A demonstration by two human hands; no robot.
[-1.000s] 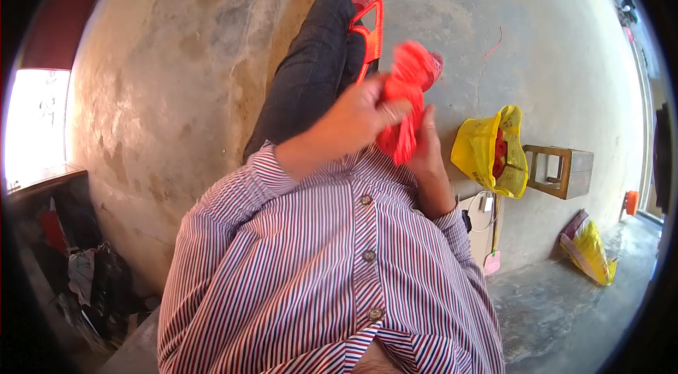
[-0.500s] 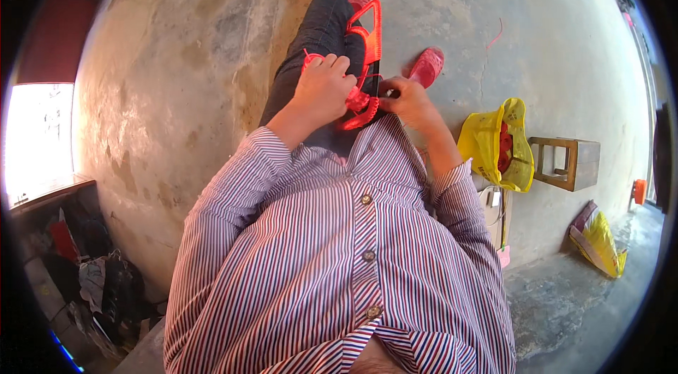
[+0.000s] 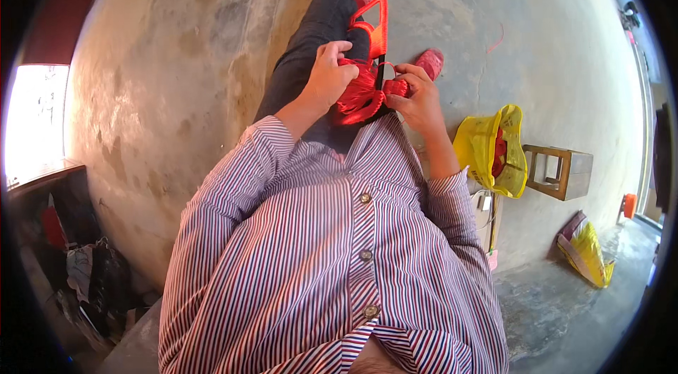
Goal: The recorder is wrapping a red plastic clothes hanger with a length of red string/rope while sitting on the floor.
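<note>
A bundle of shiny red cord (image 3: pixel 359 91) lies over my lap, gathered in at its right end. My left hand (image 3: pixel 329 79) is closed on the bundle's left side, thumb and fingers pressed to the strands. At the gathered end, my right hand (image 3: pixel 422 100) pinches the red cord between thumb and fingers. Just beyond the bundle, a red cord-wrapped frame (image 3: pixel 379 36) with an open loop at its far end rests against my dark trousers (image 3: pixel 304 42). A dark strip runs from the frame down past the bundle. How bundle and frame join is hidden.
On the right stand a yellow bag (image 3: pixel 484 148) with red material inside and a small wooden stool (image 3: pixel 575 175). A yellow sack (image 3: pixel 590 254) lies farther right. A red slipper (image 3: pixel 429 63) is on the concrete floor beyond my right hand. Dark clutter (image 3: pixel 106 275) fills the lower left.
The red cord bundle has fanned out wider between my hands. My left hand has shifted its grip on it, and my right hand has moved slightly right, its fingers now around the gathered end.
</note>
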